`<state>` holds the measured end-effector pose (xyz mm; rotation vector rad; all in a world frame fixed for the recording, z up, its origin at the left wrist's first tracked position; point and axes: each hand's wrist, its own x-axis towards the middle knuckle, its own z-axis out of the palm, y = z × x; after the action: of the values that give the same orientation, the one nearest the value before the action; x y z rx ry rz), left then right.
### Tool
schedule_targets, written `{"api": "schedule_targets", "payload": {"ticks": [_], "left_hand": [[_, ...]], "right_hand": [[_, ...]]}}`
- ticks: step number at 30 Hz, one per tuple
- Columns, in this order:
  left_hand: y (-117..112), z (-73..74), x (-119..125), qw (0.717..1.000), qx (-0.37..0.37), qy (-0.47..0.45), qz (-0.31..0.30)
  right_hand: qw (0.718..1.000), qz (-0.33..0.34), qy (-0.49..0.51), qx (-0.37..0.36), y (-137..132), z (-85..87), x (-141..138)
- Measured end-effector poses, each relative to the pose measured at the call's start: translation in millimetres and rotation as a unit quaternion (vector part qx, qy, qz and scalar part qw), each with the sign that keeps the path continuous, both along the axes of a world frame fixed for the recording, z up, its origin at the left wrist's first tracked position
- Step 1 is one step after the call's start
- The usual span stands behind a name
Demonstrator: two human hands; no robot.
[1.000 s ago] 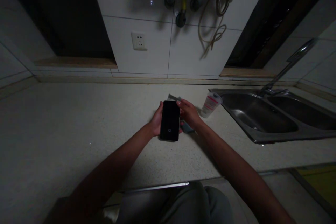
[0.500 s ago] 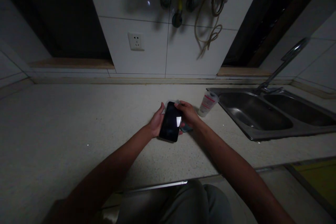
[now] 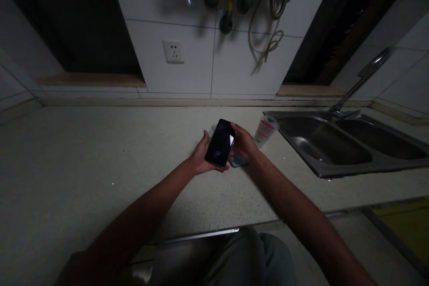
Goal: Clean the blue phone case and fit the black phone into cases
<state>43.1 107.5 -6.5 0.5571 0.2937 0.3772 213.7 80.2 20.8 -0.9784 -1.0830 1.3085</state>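
A black phone (image 3: 220, 143) with a dark screen is tilted up above the pale speckled countertop (image 3: 100, 156). My left hand (image 3: 201, 157) cradles its lower left side with the fingers curled round it. My right hand (image 3: 244, 144) grips the phone's upper right edge. Under my right hand lies a small teal object (image 3: 238, 161), mostly hidden. A grey cloth behind the phone is barely visible.
A white tube with red print (image 3: 264, 130) lies on its side just right of my hands. A steel double sink (image 3: 338, 145) with a tap (image 3: 363, 78) fills the right. A wall socket (image 3: 173, 51) and hanging hoses (image 3: 268, 13) are on the tiled wall behind.
The phone has been lifted and tilted further, its top end swinging up and to the right. Both hands rose slightly with it.
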Motion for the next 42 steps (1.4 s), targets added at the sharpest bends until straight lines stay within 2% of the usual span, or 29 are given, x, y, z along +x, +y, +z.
{"api": "schedule_targets", "payload": {"ticks": [2, 6, 12, 18, 23, 29, 32, 36, 42], "left_hand": [[0.2, 2.2, 0.7, 0.999, -0.007, 0.005, 0.042], [0.2, 7.3, 1.7, 0.993, -0.018, 0.023, 0.113], [-1.2, 8.7, 4.5, 0.990, -0.004, 0.026, 0.141], [-6.1, 10.7, 8.8, 0.979, 0.037, 0.078, 0.183], [-10.8, 18.1, 14.8, 0.966, 0.065, 0.060, 0.243], [-7.4, 20.1, 17.1, 0.945, 0.022, 0.080, 0.316], [-1.1, 17.6, 10.1, 0.941, -0.027, 0.099, 0.323], [6.0, 18.3, 1.6, 0.942, -0.075, 0.123, 0.303], [13.2, 25.4, -5.1, 0.934, -0.076, 0.088, 0.338]], "right_hand": [[0.998, 0.042, 0.039, -0.039, -3.7, 1.2, -6.5], [0.996, 0.025, 0.075, -0.044, -5.5, 0.9, -15.6], [0.997, 0.006, 0.062, -0.040, -2.6, -0.8, -9.6], [1.000, 0.016, 0.005, -0.006, -2.2, -2.1, -3.3], [1.000, -0.024, 0.008, -0.019, 1.0, -5.1, 0.4], [0.995, -0.054, -0.045, -0.066, -1.5, -7.2, -7.5], [0.990, -0.076, -0.091, -0.071, -6.1, -9.2, -19.9], [0.985, -0.082, -0.142, -0.052, -11.2, -11.1, -31.9], [0.981, -0.059, -0.184, 0.004, -14.0, -6.8, -31.6]]}}
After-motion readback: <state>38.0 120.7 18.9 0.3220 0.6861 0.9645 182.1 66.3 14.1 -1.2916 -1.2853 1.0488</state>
